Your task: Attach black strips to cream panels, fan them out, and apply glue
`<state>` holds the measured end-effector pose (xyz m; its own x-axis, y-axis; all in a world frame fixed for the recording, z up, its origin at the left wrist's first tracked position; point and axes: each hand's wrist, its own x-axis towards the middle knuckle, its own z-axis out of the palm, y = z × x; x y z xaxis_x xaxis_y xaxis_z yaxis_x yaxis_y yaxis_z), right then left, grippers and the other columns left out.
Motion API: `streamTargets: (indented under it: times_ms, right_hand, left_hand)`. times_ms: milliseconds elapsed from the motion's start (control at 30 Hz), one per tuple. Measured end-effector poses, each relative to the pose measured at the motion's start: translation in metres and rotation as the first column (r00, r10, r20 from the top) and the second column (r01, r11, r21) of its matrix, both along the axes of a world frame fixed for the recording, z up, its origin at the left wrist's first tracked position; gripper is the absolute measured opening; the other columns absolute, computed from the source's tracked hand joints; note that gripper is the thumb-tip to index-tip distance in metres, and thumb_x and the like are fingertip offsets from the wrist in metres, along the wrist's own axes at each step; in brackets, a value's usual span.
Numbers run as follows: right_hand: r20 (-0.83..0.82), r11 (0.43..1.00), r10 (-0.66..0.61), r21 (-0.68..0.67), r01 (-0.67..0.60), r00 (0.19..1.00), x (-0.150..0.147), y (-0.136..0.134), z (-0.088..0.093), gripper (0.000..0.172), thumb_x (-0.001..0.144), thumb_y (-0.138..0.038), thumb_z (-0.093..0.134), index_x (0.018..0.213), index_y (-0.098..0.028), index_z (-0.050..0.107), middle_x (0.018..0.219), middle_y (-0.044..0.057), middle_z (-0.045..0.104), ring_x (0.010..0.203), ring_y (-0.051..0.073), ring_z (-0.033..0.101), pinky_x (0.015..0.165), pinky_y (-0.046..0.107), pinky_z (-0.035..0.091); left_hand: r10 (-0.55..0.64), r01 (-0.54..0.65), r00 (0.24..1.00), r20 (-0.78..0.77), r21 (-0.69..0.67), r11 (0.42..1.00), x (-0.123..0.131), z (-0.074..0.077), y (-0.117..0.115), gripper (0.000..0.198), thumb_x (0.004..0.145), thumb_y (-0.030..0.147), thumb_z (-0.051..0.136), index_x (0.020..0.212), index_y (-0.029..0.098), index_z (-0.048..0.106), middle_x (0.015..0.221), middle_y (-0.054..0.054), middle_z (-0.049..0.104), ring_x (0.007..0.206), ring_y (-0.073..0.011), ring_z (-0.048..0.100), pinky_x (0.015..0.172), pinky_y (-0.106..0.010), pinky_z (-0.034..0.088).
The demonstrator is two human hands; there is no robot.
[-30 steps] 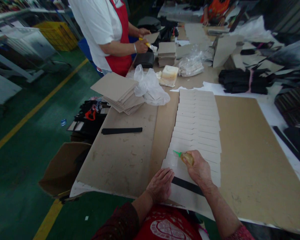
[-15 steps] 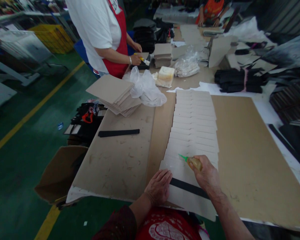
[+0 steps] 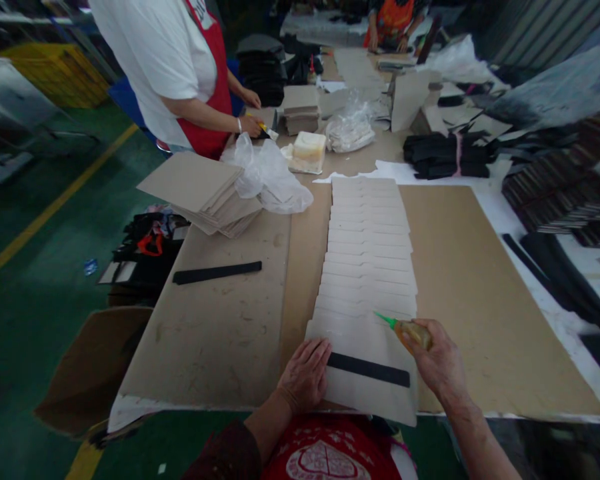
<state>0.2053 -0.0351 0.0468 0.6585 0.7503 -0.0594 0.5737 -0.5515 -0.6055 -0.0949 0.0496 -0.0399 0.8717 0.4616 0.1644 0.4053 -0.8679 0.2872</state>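
My right hand (image 3: 443,363) is wrapped around a squeeze glue bottle (image 3: 411,333) of amber liquid. Its thin green nozzle points left, over a row of overlapping pale grey cardboard sheets (image 3: 370,259). Across the nearest cardboard sheet (image 3: 367,399) lies a black strip (image 3: 370,369). My left hand (image 3: 304,375) rests flat on that sheet's left edge, fingertips by the strip's left end. On the left part of the table lies another black strip (image 3: 217,272).
A stack of cardboard sheets (image 3: 193,183) and a crumpled plastic bag (image 3: 275,177) stand at the back left. Beyond them, a person in a red apron (image 3: 207,80) holds a yellow-handled brush. Black bundles (image 3: 447,155) lie at the back right. An open carton (image 3: 93,367) stands on the floor.
My right hand has moved the glue bottle rightward across the sheets, uncovering the black strip's right end. My left hand stays on the sheet's edge. The whole view has shifted a little.
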Motion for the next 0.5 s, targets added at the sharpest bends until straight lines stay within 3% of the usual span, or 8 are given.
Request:
streamTargets:
  times_ms: [200,500]
  right_hand:
    - [-0.003,1.0,-0.001,-0.002,0.001,1.0,-0.005,0.003,-0.004,0.042,0.083,-0.058,0.057,0.104,-0.022,0.061,0.099,0.007,0.068,0.084,0.024,0.062,0.076,0.04,0.048]
    - [0.054,0.985,-0.156,-0.06,0.159,0.986,0.023,-0.036,0.007,0.04,0.079,-0.058,0.057,0.097,-0.023,0.063,0.099,0.008,0.068,0.085,0.025,0.061,0.075,0.039,0.046]
  left_hand:
    - [-0.005,0.004,1.0,0.013,0.039,0.999,0.001,0.002,0.001,0.056,0.09,0.023,0.046,0.145,0.01,0.049,0.147,-0.008,0.054,0.138,-0.0255,0.042,0.118,-0.04,0.03]
    - [0.008,-0.01,0.998,0.065,0.038,0.999,0.004,0.005,0.002,0.055,0.089,0.02,0.047,0.143,0.01,0.051,0.145,-0.01,0.056,0.138,-0.0245,0.042,0.117,-0.04,0.031]
